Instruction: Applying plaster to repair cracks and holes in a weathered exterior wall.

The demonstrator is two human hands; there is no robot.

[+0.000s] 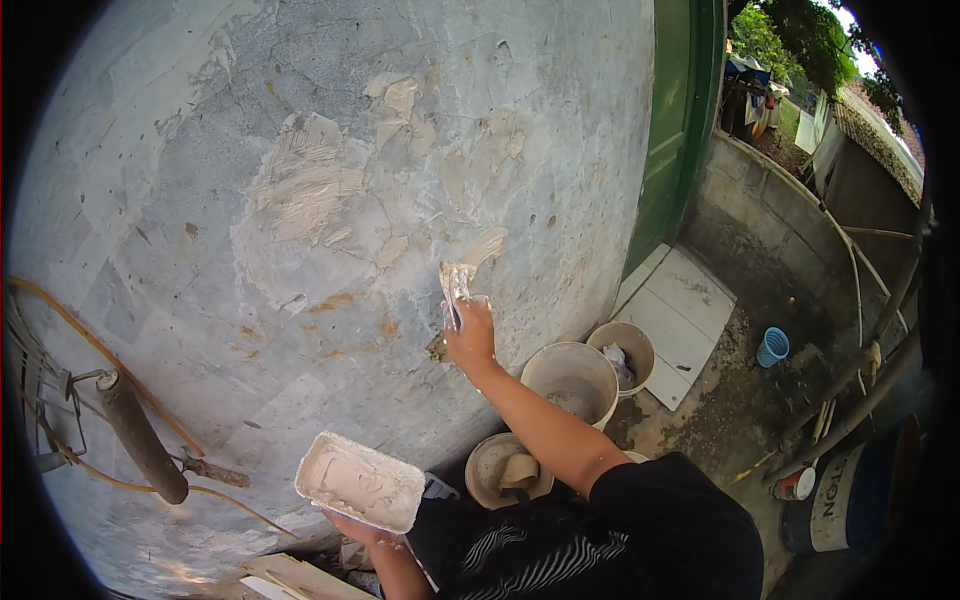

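My right hand point(472, 335) is closed around a putty knife point(457, 280) smeared with pale filler. Its blade lies against a grey, worn wall point(560, 270), just below a small beige smear point(487, 246). Up and to the left, a large rough patch of beige filler point(308, 185) covers part of the wall, with smaller patches point(402, 98) around it. Low in front of me, my left hand point(362, 528) supports a rectangular tub point(415, 490) from underneath. Pinkish-beige paste point(352, 483) fills much of the tub; most of the fingers beneath are hidden.
Several buckets, one large and pale point(570, 385), stand along the wall's foot. A paint roller point(140, 440) and a yellow hose point(110, 360) are at left. A green door point(668, 130) is at right, beyond it a blue cup point(772, 347) and a dark drum point(850, 495).
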